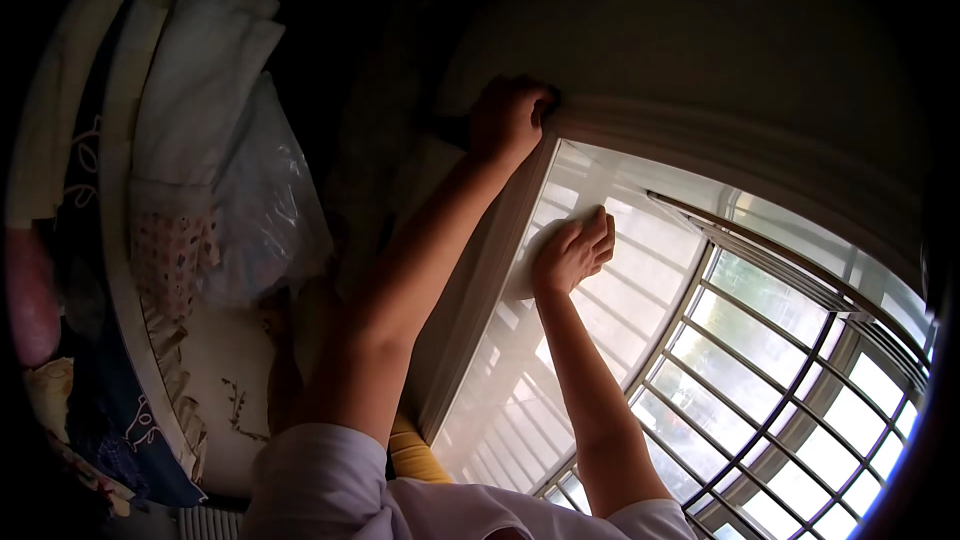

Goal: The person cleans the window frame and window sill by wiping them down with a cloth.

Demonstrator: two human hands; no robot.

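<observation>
My left hand [508, 118] is raised at the upper corner of the white window frame [490, 285], its fingers curled round something dark that I cannot make out. To its lower right, my right hand [576, 252] is up against the glossy white window recess [520, 380], palm turned partly away, fingers slightly bent and apart, with nothing seen in it. Both forearms reach up from white sleeves. Beside my right hand stands the window with metal bars [740, 380], bright with daylight.
On the left hang white cloth [200, 70] and a clear plastic bag [265, 210], next to a dark blue fabric with a pale edge [120, 380]. A yellow item [415, 455] shows below my left forearm. The upper area is very dark.
</observation>
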